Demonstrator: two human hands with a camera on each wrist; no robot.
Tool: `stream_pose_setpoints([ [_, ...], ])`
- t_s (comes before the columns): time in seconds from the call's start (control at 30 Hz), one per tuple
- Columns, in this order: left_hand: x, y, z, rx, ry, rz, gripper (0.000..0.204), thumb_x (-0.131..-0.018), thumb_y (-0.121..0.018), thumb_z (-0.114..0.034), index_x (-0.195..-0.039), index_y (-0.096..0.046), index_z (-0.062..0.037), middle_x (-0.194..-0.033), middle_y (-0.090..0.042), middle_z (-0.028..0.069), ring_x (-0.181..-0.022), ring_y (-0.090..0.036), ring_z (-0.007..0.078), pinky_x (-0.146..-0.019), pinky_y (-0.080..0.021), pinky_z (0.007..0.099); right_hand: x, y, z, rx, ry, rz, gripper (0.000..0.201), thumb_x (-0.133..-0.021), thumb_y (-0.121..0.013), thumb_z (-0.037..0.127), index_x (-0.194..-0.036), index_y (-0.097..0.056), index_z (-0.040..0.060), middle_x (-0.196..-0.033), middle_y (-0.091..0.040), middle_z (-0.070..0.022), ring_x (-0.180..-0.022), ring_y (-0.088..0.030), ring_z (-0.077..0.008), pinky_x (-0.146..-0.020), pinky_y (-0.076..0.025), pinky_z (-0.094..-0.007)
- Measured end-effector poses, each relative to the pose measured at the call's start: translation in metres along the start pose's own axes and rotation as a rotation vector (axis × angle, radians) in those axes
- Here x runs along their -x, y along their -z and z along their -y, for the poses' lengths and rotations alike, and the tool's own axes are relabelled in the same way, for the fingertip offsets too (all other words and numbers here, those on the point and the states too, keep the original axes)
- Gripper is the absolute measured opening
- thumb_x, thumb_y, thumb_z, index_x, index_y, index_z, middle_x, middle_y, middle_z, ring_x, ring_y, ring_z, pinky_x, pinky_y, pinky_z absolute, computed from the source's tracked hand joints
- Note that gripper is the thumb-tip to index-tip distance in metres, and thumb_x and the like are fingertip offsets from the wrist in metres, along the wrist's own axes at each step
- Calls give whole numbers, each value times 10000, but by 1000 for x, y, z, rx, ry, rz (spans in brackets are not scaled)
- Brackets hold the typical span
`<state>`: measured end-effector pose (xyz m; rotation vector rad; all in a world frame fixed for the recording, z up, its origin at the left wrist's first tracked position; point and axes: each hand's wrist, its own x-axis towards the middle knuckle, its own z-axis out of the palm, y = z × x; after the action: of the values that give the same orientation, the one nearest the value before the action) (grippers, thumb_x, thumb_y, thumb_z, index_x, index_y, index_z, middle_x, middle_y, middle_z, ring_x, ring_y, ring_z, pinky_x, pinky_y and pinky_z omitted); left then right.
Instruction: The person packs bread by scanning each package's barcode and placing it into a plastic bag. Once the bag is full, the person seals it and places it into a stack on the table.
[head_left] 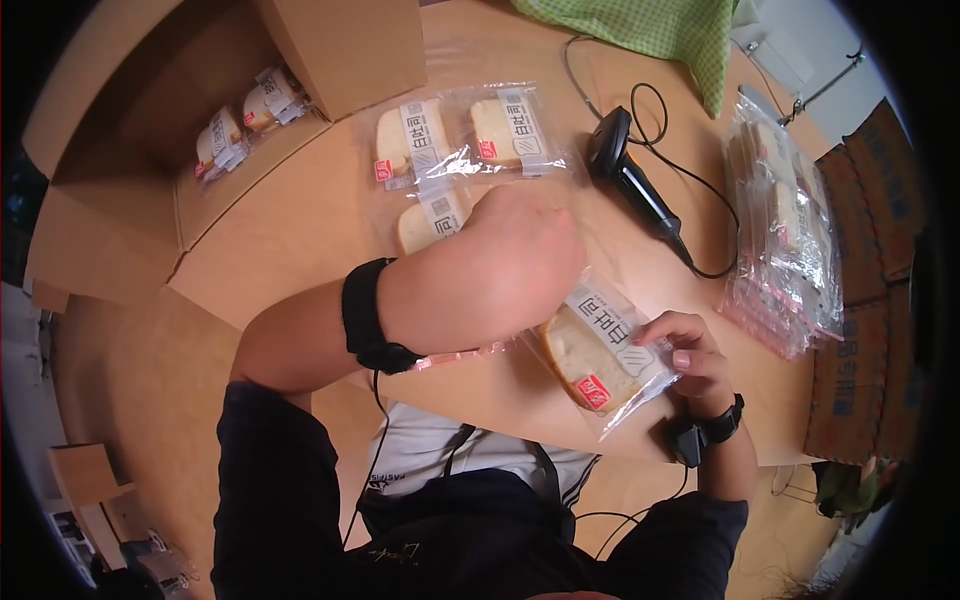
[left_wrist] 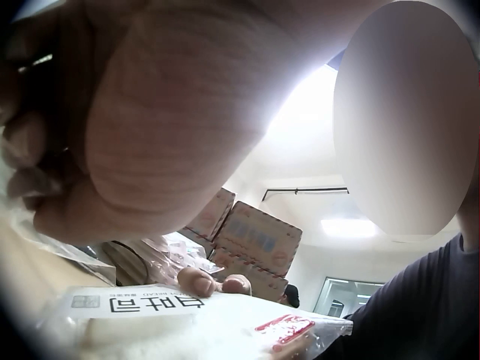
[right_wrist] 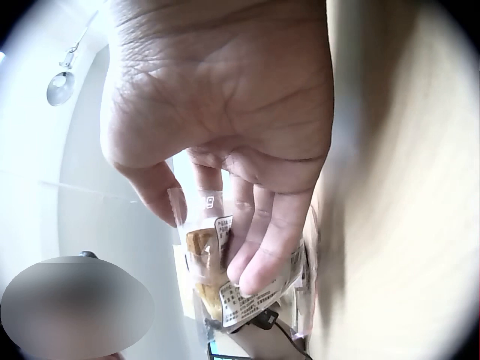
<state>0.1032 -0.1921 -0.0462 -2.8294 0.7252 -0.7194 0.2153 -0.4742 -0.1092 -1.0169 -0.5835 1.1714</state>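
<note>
My right hand (head_left: 695, 360) pinches the edge of a clear bag of sliced white bread (head_left: 590, 355), thumb on the printed face and fingers behind. The bag is tilted, with its red label toward my body. In the right wrist view, the fingers (right_wrist: 259, 262) lie along its back, over the small print. My left hand (head_left: 525, 250) reaches across above the table with curled fingers, hiding what lies beneath. Clear plastic (left_wrist: 82, 259) shows right at its fingertips in the left wrist view. A bread bag (head_left: 425, 222) lies partly behind that hand.
Two more bread bags (head_left: 410, 140) lie farther back. An opened carton (head_left: 225, 200) on the left contains bread bags. A black barcode scanner (head_left: 640, 185) with its cable lies at right, beside a stack of bagged bread (head_left: 785, 230). A green checked cloth (head_left: 660, 35) hangs behind.
</note>
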Motion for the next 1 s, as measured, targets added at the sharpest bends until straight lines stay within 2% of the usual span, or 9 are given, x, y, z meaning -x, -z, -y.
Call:
stream_pose_setpoints([
  [0.17,-1,-4,3,158,36,107,94,-691,-612,-100,-620,-626,-39,-602,-596,129,-578,-616,266,-533,-455,367,1,-4,3,-27,123,-44,496,-785,-660,193,-1168,-594,-116,-1100,-665,-209,-976,-662,-270,-878,-521,-351],
  [0.23,-5,2,0,137,60,160,95,-692,-613,-96,-622,-635,-36,-604,-602,134,-580,-623,269,-531,-462,369,1,-23,14,98,-29,-74,528,-794,-679,197,-1201,-576,-123,-1085,-660,-213,-958,-663,-271,-807,-563,-360],
  [0.43,-8,5,1,151,71,348,90,-692,-627,-98,-634,-661,-39,-604,-614,133,-593,-646,262,-532,-483,353,-8,-37,9,243,-2,-34,499,-872,-627,-32,-1355,-504,-43,-1040,-653,-138,-852,-674,-253,-738,-589,-363],
  [0.53,-7,11,0,162,24,333,88,-699,-640,-114,-642,-663,-51,-613,-618,116,-613,-653,250,-535,-487,342,-13,-35,3,307,-54,-233,466,-870,-651,-10,-1324,-546,-32,-948,-691,-137,-783,-683,-214,-706,-569,-319],
  [0.6,-6,10,-3,171,-13,309,87,-706,-647,-123,-650,-666,-59,-619,-621,105,-624,-657,244,-539,-489,335,-18,-25,0,1207,305,-174,393,-849,-684,3,-1233,-613,-34,-803,-693,-156,-671,-675,-200,-616,-532,-298],
  [0.73,5,-7,-18,37,-21,364,65,-703,-649,-158,-690,-656,-95,-683,-577,47,-672,-593,195,-573,-400,330,-26,-37,1,1417,409,-216,313,-813,-725,24,-1116,-665,-31,-669,-642,-173,-581,-639,-231,-545,-492,-317],
  [0.8,7,-6,-20,-29,-52,304,61,-690,-639,-181,-698,-638,-121,-696,-520,8,-667,-522,150,-583,-305,320,-27,-39,-3,1568,419,-217,302,-786,-751,45,-1071,-667,-8,-707,-642,-146,-586,-623,-258,-480,-463,-336],
  [0.93,-8,8,-21,52,-59,538,44,-720,-668,-148,-733,-692,-114,-735,-617,23,-705,-612,180,-589,-417,323,-28,-47,1,1742,432,-237,455,-770,-768,72,-1187,-597,8,-961,-644,-177,-811,-649,-299,-618,-513,-377],
  [1.0,-16,10,-22,94,-44,643,49,-742,-658,-138,-742,-704,-118,-755,-650,35,-735,-648,194,-595,-468,326,-44,-61,7,1760,705,-249,648,-753,-776,100,-1323,-475,28,-1290,-504,-220,-1147,-543,-380,-915,-472,-486],
])
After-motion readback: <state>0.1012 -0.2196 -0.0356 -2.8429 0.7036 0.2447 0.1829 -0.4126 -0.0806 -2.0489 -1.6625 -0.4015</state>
